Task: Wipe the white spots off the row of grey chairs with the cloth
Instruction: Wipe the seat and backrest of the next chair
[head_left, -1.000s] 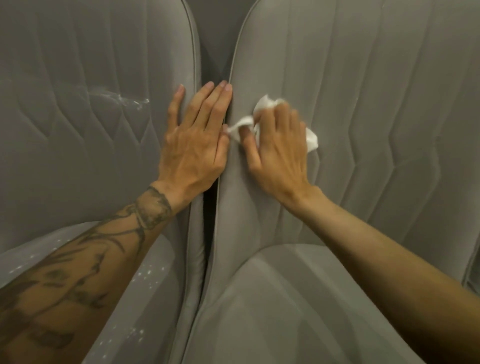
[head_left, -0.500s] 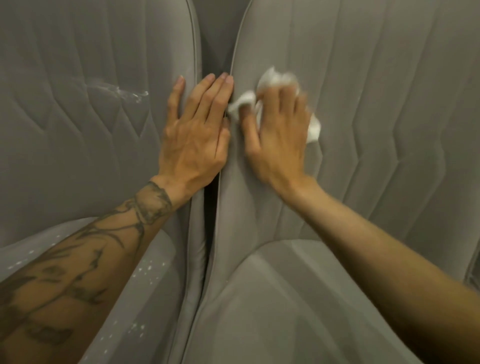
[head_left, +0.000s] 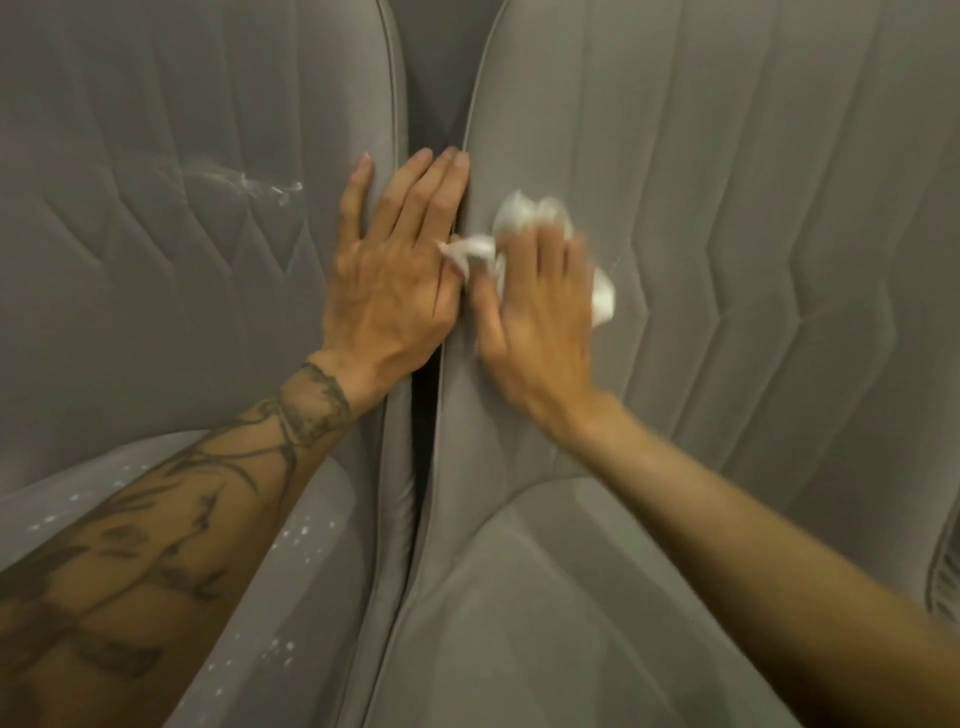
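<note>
1. The left hand (head_left: 395, 270) is laid flat, fingers straight, on the left chair (head_left: 156, 291); the cloth (head_left: 519, 221) is gripped by the right hand (head_left: 540, 312) against the right chair (head_left: 753, 208), at its inner edge
2. The smear (head_left: 254, 183) and spots (head_left: 301, 535) on the left chair could be missed if only this edge is wiped

Matt grey quilted fabric chairs (head_left: 727, 208), crumpled white cloth (head_left: 519, 218)

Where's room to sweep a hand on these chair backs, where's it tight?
Free: right chair back right of the cloth; left chair back below the white smear. Crowded by the gap: left hand beside right hand.
</note>
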